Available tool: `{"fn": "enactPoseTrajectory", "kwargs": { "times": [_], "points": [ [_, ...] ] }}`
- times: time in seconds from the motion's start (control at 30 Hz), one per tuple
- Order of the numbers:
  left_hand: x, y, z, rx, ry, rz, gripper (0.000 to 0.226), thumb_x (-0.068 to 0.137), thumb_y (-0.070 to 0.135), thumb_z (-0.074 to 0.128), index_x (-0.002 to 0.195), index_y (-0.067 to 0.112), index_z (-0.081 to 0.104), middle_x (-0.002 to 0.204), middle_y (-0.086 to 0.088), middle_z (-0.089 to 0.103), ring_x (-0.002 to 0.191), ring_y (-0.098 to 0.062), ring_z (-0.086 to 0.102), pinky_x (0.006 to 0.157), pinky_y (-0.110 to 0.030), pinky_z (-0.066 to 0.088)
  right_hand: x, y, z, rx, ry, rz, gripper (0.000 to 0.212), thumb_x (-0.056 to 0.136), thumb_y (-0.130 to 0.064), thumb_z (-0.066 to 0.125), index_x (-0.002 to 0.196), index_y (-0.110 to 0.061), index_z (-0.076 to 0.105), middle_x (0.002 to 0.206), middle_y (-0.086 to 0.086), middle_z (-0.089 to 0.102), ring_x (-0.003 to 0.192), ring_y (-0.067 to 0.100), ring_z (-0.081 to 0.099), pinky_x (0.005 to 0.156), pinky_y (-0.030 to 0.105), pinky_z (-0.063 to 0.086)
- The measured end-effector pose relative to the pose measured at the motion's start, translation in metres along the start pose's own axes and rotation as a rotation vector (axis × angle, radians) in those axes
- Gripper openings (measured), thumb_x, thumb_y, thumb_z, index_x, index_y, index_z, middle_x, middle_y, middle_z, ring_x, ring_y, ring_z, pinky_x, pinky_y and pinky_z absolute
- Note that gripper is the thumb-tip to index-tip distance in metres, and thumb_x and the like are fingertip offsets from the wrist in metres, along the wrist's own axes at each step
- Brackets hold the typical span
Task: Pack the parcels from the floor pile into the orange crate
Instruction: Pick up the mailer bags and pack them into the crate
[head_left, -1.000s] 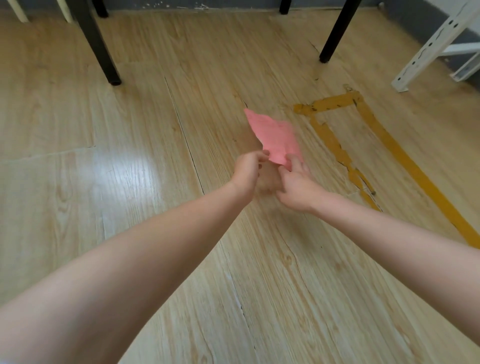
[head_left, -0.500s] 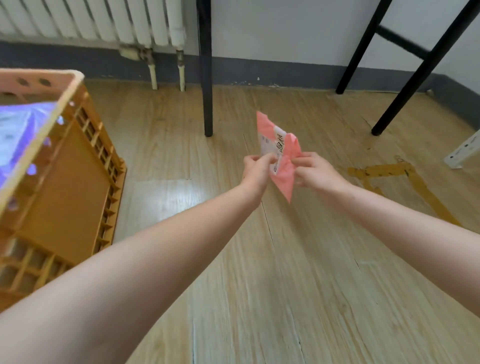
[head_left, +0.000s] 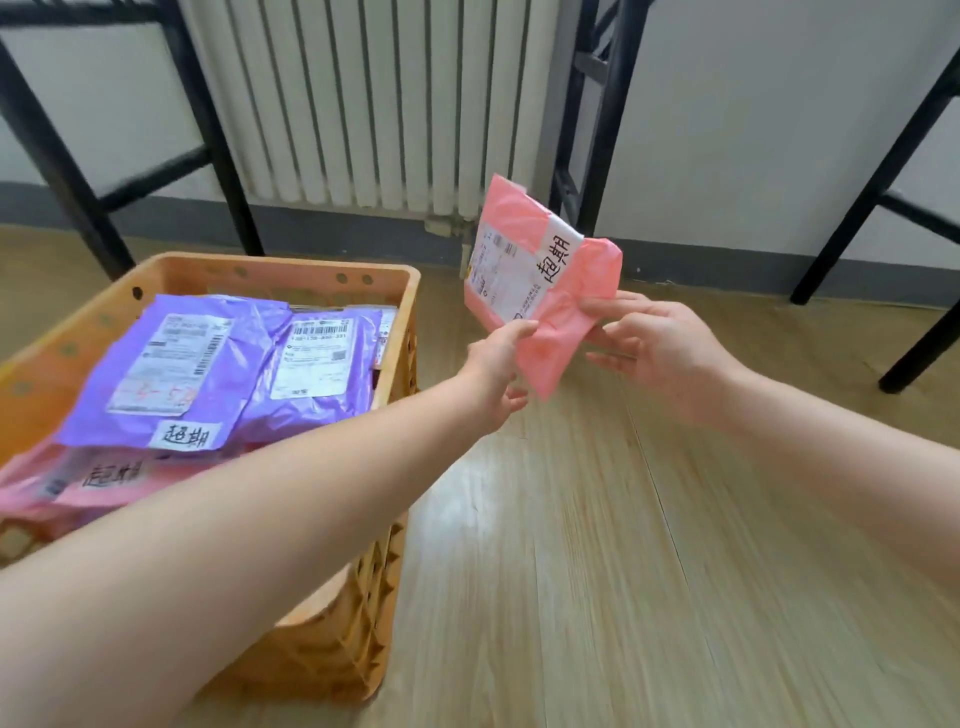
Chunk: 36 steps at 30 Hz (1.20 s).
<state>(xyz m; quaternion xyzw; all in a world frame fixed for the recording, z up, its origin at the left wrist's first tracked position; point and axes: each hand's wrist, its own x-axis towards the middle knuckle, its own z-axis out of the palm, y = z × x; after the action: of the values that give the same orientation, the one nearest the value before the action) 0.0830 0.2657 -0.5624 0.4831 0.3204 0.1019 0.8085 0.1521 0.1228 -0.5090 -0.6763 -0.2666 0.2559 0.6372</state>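
1 crinkly pink parcel | left hand, right hand pinch it | 1 latticed orange crate, left | 2 purple parcels inside

Crate sits on floor at left, w/ radiator on wall behind it. Stacked parcels fill the crate, two side by side on top. Right of crate, above floor, held parcel sits btwn left hand at its lower edge & right hand at its right side.

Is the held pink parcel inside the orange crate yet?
No, the left hand and right hand hold the pink parcel in the air, beside the orange crate.
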Motion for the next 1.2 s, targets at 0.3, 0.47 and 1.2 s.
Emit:
{"fn": "enactPoseTrajectory", "kwargs": {
  "times": [0.3, 0.47, 1.2],
  "points": [
    [-0.029, 0.064, -0.084, 0.024, 0.237, 0.371, 0.051, 0.067, 0.003, 0.061, 0.114, 0.01, 0.043, 0.116, -0.015, 0.057, 0.105, -0.032, 0.063, 0.086, -0.05, 0.055, 0.012, -0.034, 0.079, 0.179, -0.07, -0.003, 0.036, 0.088, 0.011, 0.036, 0.109, 0.0, 0.064, 0.13, 0.017, 0.057, 0.091, 0.022, 0.068, 0.083, 0.035, 0.056],
    [-0.047, 0.082, -0.164, 0.208, 0.287, 0.497, 0.036, 0.074, -0.01, 0.057, 0.098, 0.015, 0.05, 0.105, -0.01, 0.057, 0.099, -0.028, 0.059, 0.078, -0.041, 0.052, 0.016, -0.031, 0.124, 0.077, -0.203, 0.009, 0.033, 0.09, 0.006, 0.043, 0.108, -0.005, 0.068, 0.123, 0.013, 0.063, 0.108, 0.026, 0.065, 0.09, 0.036, 0.054],
    [-0.041, 0.127, -0.337, 1.095, 0.51, 0.35, 0.051, 0.081, 0.036, 0.064, 0.113, 0.012, 0.032, 0.085, 0.002, 0.046, 0.083, -0.022, 0.052, 0.063, -0.032, 0.036, 0.103, 0.012, 0.305, -0.425, -0.051, -0.075, 0.091, 0.072, -0.004, 0.079, 0.142, -0.032, 0.029, 0.131, -0.004, 0.05, 0.111, 0.013, 0.056, 0.086, 0.028, 0.055]
  ]
}}
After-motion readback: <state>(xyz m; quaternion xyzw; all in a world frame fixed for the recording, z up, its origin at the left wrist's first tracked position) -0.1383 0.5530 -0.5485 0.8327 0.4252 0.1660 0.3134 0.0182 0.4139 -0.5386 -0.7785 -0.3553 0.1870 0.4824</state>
